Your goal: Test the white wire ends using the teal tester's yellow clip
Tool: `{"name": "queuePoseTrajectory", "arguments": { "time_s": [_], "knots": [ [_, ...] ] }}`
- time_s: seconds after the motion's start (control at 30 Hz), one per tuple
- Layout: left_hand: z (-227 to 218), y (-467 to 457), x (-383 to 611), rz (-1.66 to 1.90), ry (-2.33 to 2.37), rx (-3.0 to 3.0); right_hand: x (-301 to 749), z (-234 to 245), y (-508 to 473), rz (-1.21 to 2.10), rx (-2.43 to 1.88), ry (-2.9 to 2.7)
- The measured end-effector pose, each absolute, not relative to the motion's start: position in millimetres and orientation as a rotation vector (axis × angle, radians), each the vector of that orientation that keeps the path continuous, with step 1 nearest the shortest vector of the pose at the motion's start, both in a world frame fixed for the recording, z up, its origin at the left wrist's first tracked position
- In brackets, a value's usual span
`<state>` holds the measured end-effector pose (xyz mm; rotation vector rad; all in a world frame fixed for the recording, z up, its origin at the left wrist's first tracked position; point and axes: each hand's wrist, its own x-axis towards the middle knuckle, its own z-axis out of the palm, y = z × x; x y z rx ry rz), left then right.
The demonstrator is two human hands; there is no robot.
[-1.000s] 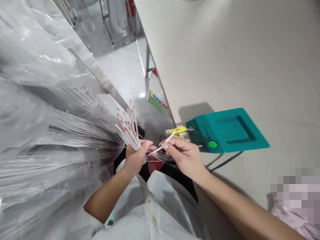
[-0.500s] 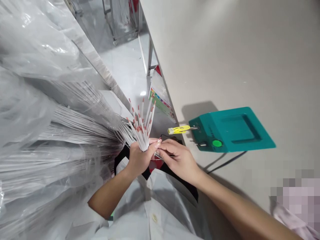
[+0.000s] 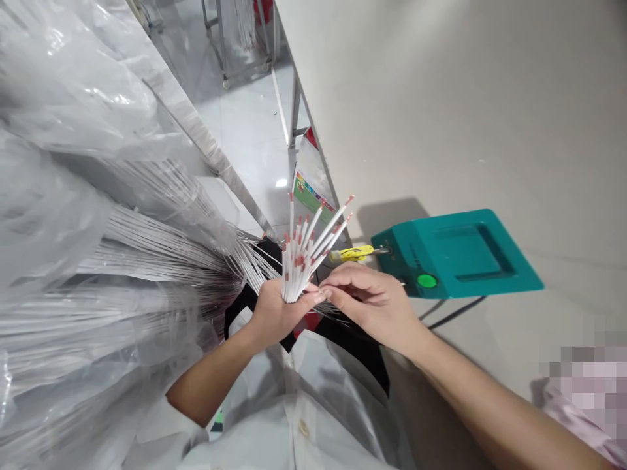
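Observation:
A bundle of white wires with reddish-brown ends fans upward out of my left hand, whose fingers are wrapped round it. My right hand meets the left thumb, with its thumb and index finger pinched together. Whatever lies in that pinch is too small to name. Just beyond the right hand, a teal box with a green button rests on the table. A yellow clip-like piece sticks out of the box toward the wires.
Long white wires under clear plastic sheeting fill the left side. The pale table has its edge beside my hands. A metal rack stands on the floor beyond. Pink cloth shows at lower right.
The wire bundle has tilted to the right and its ends have spread. My right hand has shifted slightly right, its fingertips still near the left thumb.

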<state>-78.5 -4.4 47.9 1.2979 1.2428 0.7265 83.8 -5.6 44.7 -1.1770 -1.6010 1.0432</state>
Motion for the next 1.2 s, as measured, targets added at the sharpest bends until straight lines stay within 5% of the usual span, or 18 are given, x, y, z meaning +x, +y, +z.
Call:
{"name": "queuePoseTrajectory", "arguments": {
  "time_s": [0.2,0.4,0.53,0.67,0.83,1.2],
  "knots": [
    [44.4,-1.8,-90.8,0.491,1.046,1.326,101.7,67.7,3.8,0.88,-0.855,-2.25],
    [41.8,1.6,-93.6,0.382,1.063,1.059,100.4,59.7,-2.7,-0.212,-0.604,-2.573],
    [34.9,-1.1,-88.0,0.529,1.116,0.91,100.5,41.5,-7.1,-0.468,-0.585,-2.447],
    [34.7,-4.0,-84.8,0.687,1.23,0.933,107.1,35.8,-5.9,-0.3,-0.773,-2.338],
    [38.5,-4.8,-86.7,0.724,1.213,1.084,110.2,53.8,-0.6,0.346,-1.061,-2.055],
    [46.3,-0.5,-94.4,0.613,1.015,1.308,102.0,70.5,13.8,0.874,-0.817,-2.258]
  ]
}}
